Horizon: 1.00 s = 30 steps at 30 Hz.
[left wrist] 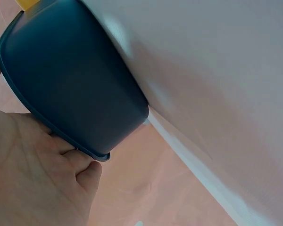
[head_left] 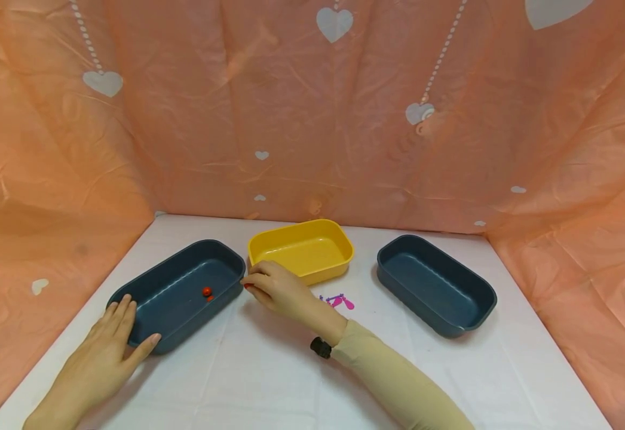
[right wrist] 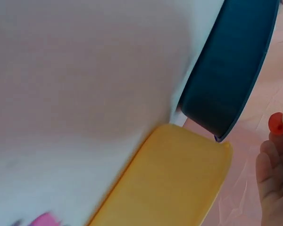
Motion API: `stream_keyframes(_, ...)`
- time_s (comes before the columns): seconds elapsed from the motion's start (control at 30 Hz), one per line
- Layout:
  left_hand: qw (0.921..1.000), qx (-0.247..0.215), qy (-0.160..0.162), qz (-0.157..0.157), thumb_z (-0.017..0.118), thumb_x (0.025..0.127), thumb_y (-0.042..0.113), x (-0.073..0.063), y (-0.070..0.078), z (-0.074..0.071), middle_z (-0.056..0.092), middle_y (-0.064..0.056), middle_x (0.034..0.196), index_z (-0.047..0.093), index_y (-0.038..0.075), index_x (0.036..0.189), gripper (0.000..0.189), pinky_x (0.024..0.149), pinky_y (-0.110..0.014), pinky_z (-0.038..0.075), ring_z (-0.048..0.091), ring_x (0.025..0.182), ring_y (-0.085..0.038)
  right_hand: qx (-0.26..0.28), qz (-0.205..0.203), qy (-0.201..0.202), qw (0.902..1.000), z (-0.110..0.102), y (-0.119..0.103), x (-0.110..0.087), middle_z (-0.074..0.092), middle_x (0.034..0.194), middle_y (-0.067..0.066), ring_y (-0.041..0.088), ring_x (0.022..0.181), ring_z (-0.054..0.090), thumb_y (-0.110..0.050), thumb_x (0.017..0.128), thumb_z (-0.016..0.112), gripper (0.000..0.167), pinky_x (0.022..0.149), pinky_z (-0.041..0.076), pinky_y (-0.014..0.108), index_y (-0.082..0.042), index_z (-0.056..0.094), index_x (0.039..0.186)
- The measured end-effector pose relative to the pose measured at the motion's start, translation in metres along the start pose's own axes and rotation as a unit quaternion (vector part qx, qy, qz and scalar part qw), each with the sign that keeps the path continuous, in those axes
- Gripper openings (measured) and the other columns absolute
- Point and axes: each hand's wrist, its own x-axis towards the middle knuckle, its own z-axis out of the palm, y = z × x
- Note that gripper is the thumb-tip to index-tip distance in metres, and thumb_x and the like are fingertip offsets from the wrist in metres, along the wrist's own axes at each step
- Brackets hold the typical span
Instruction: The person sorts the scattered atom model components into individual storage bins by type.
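Between thumb and fingertips, my right hand (head_left: 275,289) pinches a small round red piece (right wrist: 276,123), held up by the right end of the left dark blue tray (head_left: 175,263) and in front of the yellow tray (head_left: 312,276). My left hand (head_left: 97,355) rests on the near-left end of that dark blue tray, fingers straight over the rim and thumb spread along the near side. Inside the tray lie a red ball (head_left: 207,291) and a smaller red spot (head_left: 210,298) just below it. The left wrist view shows the tray's outer wall (left wrist: 75,75) above the palm.
Small pink and purple pieces (head_left: 348,303) lie on the white table (head_left: 269,382) in front of the yellow tray, partly behind my right wrist. A second dark blue tray (head_left: 436,286) stands at the right. Orange cloth (head_left: 345,149) with pale hearts hangs around the table.
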Motion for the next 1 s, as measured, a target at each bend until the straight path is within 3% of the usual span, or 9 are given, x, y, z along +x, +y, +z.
stream_keyframes(0.47,0.9999,0.008,0.007,0.011,0.059,0.105,0.043,0.000,-0.001,0.001,0.017,-0.040,0.163,0.025,-0.023,0.152,0.088,0.126,-0.041,-0.014,0.000,0.157,-0.048,-0.002,0.037,-0.047,0.9982,0.019,-0.001,0.041,0.069,0.113,0.006,0.019,0.102,0.064,-0.012,0.100,0.071,0.018,0.094,0.051,0.018,-0.006,0.077,0.116)
stream_keyframes(0.73,0.9999,0.008,0.009,0.011,0.059,0.105,0.043,0.000,-0.001,0.001,0.018,-0.040,0.163,0.025,-0.022,0.152,0.088,0.127,-0.043,-0.012,0.001,0.157,-0.048,-0.011,0.049,-0.088,0.9948,0.027,0.000,0.050,0.069,0.115,0.006,0.020,0.107,0.064,-0.014,0.103,0.068,0.020,0.098,0.049,0.018,-0.006,0.077,0.119)
stream_keyframes(1.0,0.9999,0.009,0.007,0.011,0.059,0.105,0.043,0.001,-0.001,0.001,0.017,-0.040,0.163,0.025,-0.023,0.152,0.088,0.126,-0.040,-0.014,0.000,0.157,-0.047,-0.018,0.053,-0.099,0.9935,0.031,0.002,0.050,0.069,0.118,0.006,0.019,0.108,0.064,-0.014,0.102,0.068,0.020,0.099,0.049,0.017,-0.008,0.077,0.120)
